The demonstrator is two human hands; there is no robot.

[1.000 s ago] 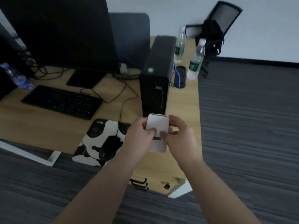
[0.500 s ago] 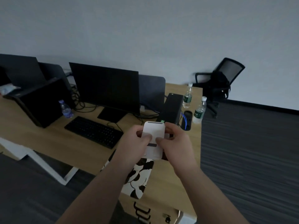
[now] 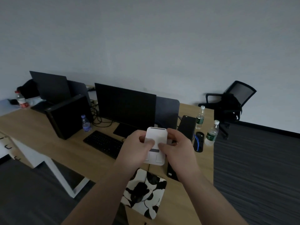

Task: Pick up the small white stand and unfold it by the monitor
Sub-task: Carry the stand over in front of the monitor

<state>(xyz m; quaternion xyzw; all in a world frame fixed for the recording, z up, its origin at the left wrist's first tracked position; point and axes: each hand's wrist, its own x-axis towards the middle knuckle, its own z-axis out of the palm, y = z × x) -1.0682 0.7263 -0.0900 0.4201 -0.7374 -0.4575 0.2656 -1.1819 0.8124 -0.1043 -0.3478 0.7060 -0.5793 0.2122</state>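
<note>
**Stand held in both hands above the worktop**

Grey wall fills the upper half of your view, and below it a long wooden worktop (image 3: 48, 137) runs across the room. You hold the small white stand (image 3: 156, 143) up in the air in front of you, between both hands, over the near part of the worktop and in front of the monitor (image 3: 125, 106). Your left hand (image 3: 136, 148) wraps its left edge and your right hand (image 3: 178, 148) its right edge. Both thumbs press on its front face just above the grey strip, and the other fingers (image 3: 172, 135) curl behind it. So both hands are closed around the stand. Its front panel lies flat against the body as far as you can see; whether any part has started to fold out behind is hidden.

Behind the stand sit the black keyboard (image 3: 103, 143) and the monitor's foot. A slim black computer tower (image 3: 186, 127) stands just to the right of your right hand, with two water bottles (image 3: 211, 133) beyond it near the edge. A black-and-white mouse pad (image 3: 146, 192) lies below your wrists. A larger black tower (image 3: 68, 116), a small bottle (image 3: 86, 123) and a second screen (image 3: 50, 86) are further left. An office chair (image 3: 230, 103) stands on the dark floor at the right.
</note>
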